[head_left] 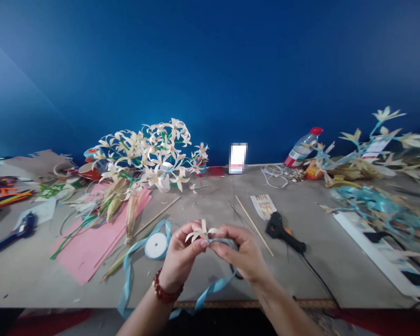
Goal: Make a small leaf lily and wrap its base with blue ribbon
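Note:
My left hand (184, 249), with a red bead bracelet on its wrist, pinches a small cream flower (203, 232) at its base. Close against it on the right, my right hand (240, 249) is closed on the light blue ribbon (210, 290) beside the flower. From there the ribbon hangs past the table's front edge and loops up on the left to its white spool (156, 245), which lies on the table left of my left hand. The flower's petals spread upward between the fingertips, and its stem is hidden.
Behind stands a large bunch of cream flowers (161, 154). Pink paper (91, 247) and a blue glue gun (23, 231) lie left. A stick (254, 224), black glue gun (283, 233), bottle (303, 147) and white power strip (367, 254) are right.

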A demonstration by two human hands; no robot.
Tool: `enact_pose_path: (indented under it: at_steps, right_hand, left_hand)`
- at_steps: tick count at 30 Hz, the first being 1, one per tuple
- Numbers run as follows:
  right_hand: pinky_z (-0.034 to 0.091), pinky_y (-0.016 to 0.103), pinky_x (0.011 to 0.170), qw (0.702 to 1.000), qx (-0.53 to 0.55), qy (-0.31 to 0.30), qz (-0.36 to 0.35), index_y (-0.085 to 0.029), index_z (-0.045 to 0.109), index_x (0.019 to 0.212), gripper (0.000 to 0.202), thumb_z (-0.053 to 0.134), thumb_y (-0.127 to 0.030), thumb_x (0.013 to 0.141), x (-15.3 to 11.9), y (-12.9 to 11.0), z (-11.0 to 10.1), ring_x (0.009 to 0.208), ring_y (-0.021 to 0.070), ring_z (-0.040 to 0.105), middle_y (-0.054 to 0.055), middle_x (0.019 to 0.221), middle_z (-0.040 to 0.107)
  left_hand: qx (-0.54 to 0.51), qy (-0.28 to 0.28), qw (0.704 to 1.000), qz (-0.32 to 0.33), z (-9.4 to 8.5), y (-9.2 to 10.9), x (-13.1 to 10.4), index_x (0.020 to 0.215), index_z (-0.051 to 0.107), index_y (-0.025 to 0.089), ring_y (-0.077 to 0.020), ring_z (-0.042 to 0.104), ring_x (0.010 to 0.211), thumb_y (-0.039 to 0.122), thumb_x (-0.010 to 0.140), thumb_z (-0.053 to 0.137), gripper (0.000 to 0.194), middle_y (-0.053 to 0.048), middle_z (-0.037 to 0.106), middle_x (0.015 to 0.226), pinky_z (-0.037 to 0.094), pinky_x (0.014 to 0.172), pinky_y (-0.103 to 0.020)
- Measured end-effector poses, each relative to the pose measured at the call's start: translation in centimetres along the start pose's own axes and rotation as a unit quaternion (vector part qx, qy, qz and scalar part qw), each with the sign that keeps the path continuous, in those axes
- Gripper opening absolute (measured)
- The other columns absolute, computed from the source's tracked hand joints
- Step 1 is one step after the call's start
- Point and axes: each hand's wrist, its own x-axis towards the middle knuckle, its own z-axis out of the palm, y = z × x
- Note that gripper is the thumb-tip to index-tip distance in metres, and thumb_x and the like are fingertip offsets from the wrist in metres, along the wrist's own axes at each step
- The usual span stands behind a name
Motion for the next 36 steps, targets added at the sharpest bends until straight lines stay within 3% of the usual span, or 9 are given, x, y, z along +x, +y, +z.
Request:
enact_pose_path:
  at_steps: [5, 11, 15, 21, 26, 33, 36]
  right_hand:
    - [0.024, 0.021, 0.043, 0.979, 0.178, -0.052, 0.085, -0.018, 0.053, 0.059, 0.037, 0.078, -0.041, 0.075, -0.1, 0.5, 0.5, 0.044, 0.0066, 0.033, -0.007, 0.048, 0.042]
    - [0.022, 0.018, 0.039, 0.93, 0.322, -0.089, 0.151, -0.018, 0.054, 0.063, 0.036, 0.085, -0.036, 0.069, -0.1, 1.1, 1.0, 0.038, 0.0031, 0.025, -0.011, 0.043, 0.037]
    - [0.022, 0.018, 0.038, 0.928, 0.327, -0.091, 0.151, -0.017, 0.055, 0.061, 0.038, 0.087, -0.037, 0.067, 0.0, 0.9, 1.2, 0.037, 0.0028, 0.027, -0.011, 0.043, 0.037]
    - [0.022, 0.017, 0.037, 0.93, 0.307, -0.089, 0.181, -0.015, 0.061, 0.061, 0.037, 0.089, -0.039, 0.064, 0.1, 1.1, 1.2, 0.037, 0.0027, 0.033, -0.008, 0.046, 0.045]
    - [0.023, 0.016, 0.036, 0.927, 0.302, -0.099, 0.197, -0.014, 0.066, 0.063, 0.033, 0.089, -0.037, 0.064, 0.3, 1.0, 0.9, 0.037, 0.0013, 0.028, -0.008, 0.046, 0.045]
    - [0.028, 0.016, 0.037, 0.927, 0.294, -0.124, 0.198, -0.015, 0.068, 0.064, 0.027, 0.088, -0.032, 0.065, 0.4, 1.3, 0.8, 0.036, 0.0025, 0.036, -0.006, 0.048, 0.053]
    - [0.026, 0.016, 0.036, 0.918, 0.319, -0.118, 0.206, -0.016, 0.064, 0.062, 0.028, 0.088, -0.03, 0.065, 0.4, 1.4, 1.1, 0.035, 0.0015, 0.03, -0.006, 0.048, 0.053]
  left_hand:
    - [-0.005, -0.04, 0.999, 0.0, -0.5, 0.0, 0.1, 0.074, 0.065, 0.017, -0.0109, 0.047, 0.064, 0.027, 0.069, 0.085, 0.023, 0.001, 0.054, 0.072, 0.038, 0.059, -0.023]
    - [0.013, -0.077, 0.997, 0.026, -0.9, -0.2, 0.3, 0.072, 0.064, 0.016, -0.012, 0.048, 0.067, 0.026, 0.071, 0.083, 0.022, 0.001, 0.054, 0.074, 0.038, 0.062, -0.024]
    - [0.022, -0.109, 0.993, 0.044, -1.2, 0.1, 0.6, 0.073, 0.064, 0.017, -0.0135, 0.051, 0.069, 0.026, 0.071, 0.083, 0.022, 0.0, 0.055, 0.074, 0.04, 0.065, -0.025]
    - [0.048, -0.102, 0.992, 0.047, -1.3, 0.7, 0.9, 0.07, 0.066, 0.017, -0.015, 0.052, 0.071, 0.032, 0.068, 0.086, 0.025, -0.001, 0.058, 0.074, 0.041, 0.067, -0.027]
    - [0.077, -0.101, 0.992, 0.023, -1.3, 1.4, 1.3, 0.069, 0.068, 0.016, -0.0164, 0.053, 0.071, 0.035, 0.063, 0.088, 0.028, -0.004, 0.059, 0.076, 0.044, 0.07, -0.03]
    - [0.039, -0.161, 0.986, -0.025, -1.2, 2.1, 1.6, 0.065, 0.067, 0.016, -0.0137, 0.05, 0.066, 0.031, 0.06, 0.09, 0.028, -0.001, 0.055, 0.072, 0.039, 0.062, -0.026]
    - [0.022, -0.166, 0.985, -0.031, -1.1, 2.2, 1.6, 0.067, 0.068, 0.016, -0.0133, 0.05, 0.066, 0.031, 0.062, 0.088, 0.026, -0.002, 0.055, 0.073, 0.039, 0.061, -0.025]
